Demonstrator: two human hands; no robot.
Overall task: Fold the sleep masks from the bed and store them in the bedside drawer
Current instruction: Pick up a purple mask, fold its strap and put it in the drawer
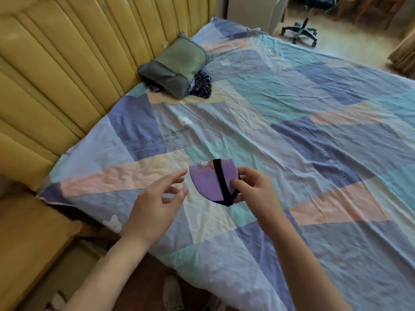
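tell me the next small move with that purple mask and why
Probably bring the open left hand in to pinch the free edge of the purple sleep mask. Only the right hand grips it, at its folded side, held above the bedsheet, with the black strap lying loose across it.

right hand [253,189] pinching folded sleep mask [208,182], bed [314,135]

I see open bed [292,135] ahead and right of my hands, pillow [177,66] and dark cloth [202,85] far off by the headboard [67,70], headboard walling the left side
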